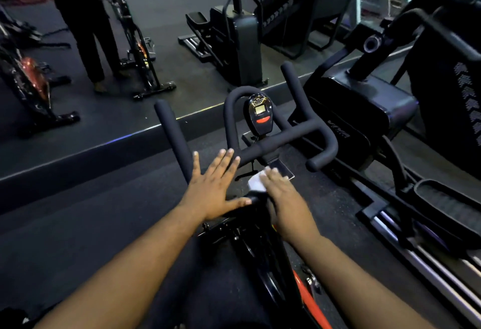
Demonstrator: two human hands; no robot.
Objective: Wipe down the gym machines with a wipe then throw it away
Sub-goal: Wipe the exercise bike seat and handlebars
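Note:
A black spin bike stands right in front of me, its foam handlebars curving around a small console with a red button. A white wipe lies on the bike's frame just below the handlebar stem. My right hand presses flat on the wipe, fingers straight and covering its right side. My left hand is spread open with straight fingers, hovering over or resting against the left handlebar arm; its thumb points toward the wipe.
A large mirror wall rises behind the bike, showing other bikes, an elliptical and a standing person's legs. An elliptical machine with rails crowds the right side. Dark rubber floor spreads to the left.

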